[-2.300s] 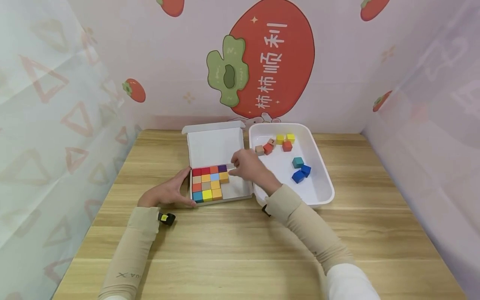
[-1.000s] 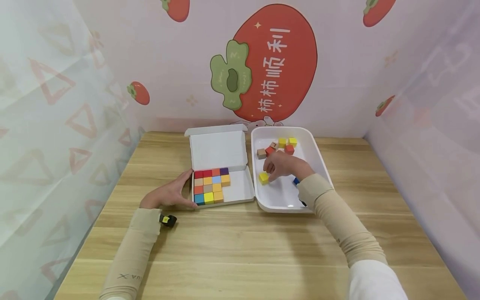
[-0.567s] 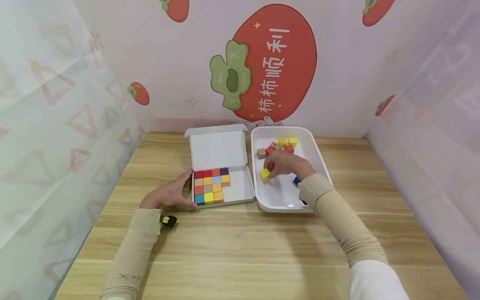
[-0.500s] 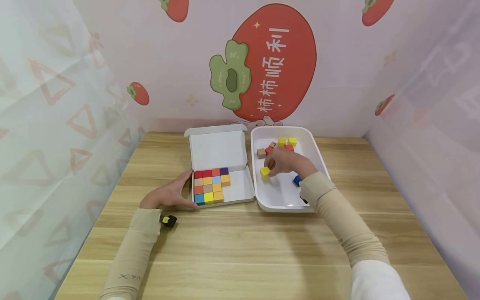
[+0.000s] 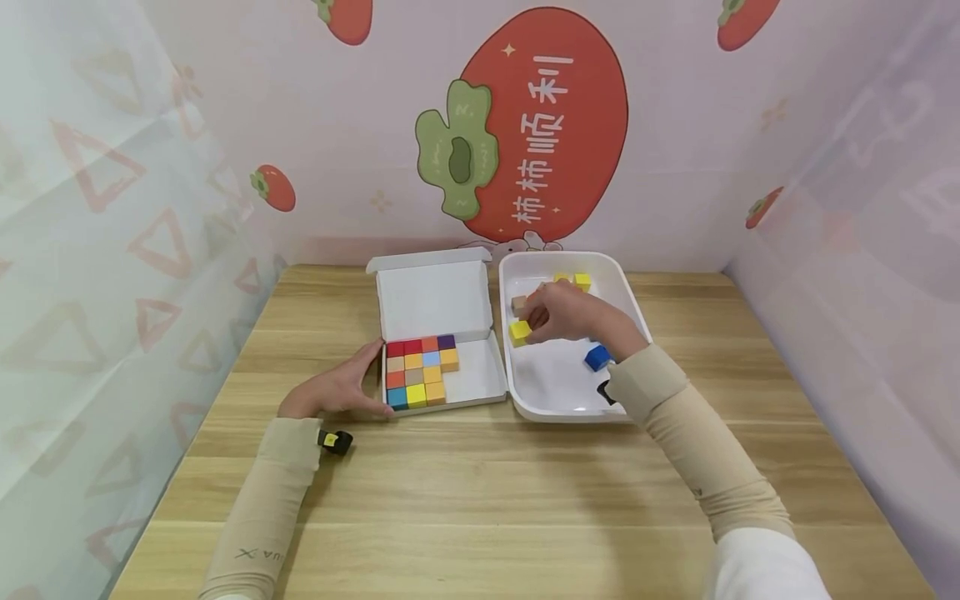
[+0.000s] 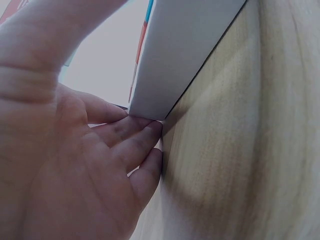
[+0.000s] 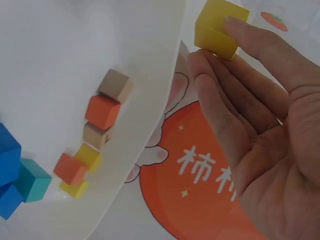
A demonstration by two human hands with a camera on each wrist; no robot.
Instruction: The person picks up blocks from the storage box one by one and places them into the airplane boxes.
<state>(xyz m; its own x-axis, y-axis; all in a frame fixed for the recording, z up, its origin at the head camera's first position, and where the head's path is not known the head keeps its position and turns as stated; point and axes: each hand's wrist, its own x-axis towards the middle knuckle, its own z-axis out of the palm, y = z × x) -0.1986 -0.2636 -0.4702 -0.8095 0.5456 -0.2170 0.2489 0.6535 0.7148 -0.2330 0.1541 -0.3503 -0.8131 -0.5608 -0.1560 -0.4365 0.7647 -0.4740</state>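
Note:
In the head view, my right hand (image 5: 564,312) pinches a yellow cube (image 5: 520,333) over the left part of the white tray (image 5: 551,412). The right wrist view shows that yellow cube (image 7: 220,29) between thumb and fingertips. My left hand (image 5: 335,387) rests with spread fingers at the left side of a white cardboard box (image 5: 480,377), thumb by its front corner. Fingers (image 6: 140,140) touch the box's wall (image 6: 175,55) in the left wrist view. Several coloured cubes (image 5: 414,376) fill the box's left part in rows; its lid (image 5: 433,298) is folded back.
Inside the tray lie blue cubes (image 5: 597,358), a teal cube (image 7: 34,180), red-orange cubes (image 7: 102,111), wooden cubes (image 7: 115,86) and more yellow ones (image 5: 582,282). The tray stands against the box's right side on a wooden table (image 5: 465,492). A printed curtain (image 5: 345,117) hangs behind.
My right hand has gone from the box to the tray, taken hold of the yellow cube and lifted it, lately moving up and slightly left. My left hand has stayed at the box.

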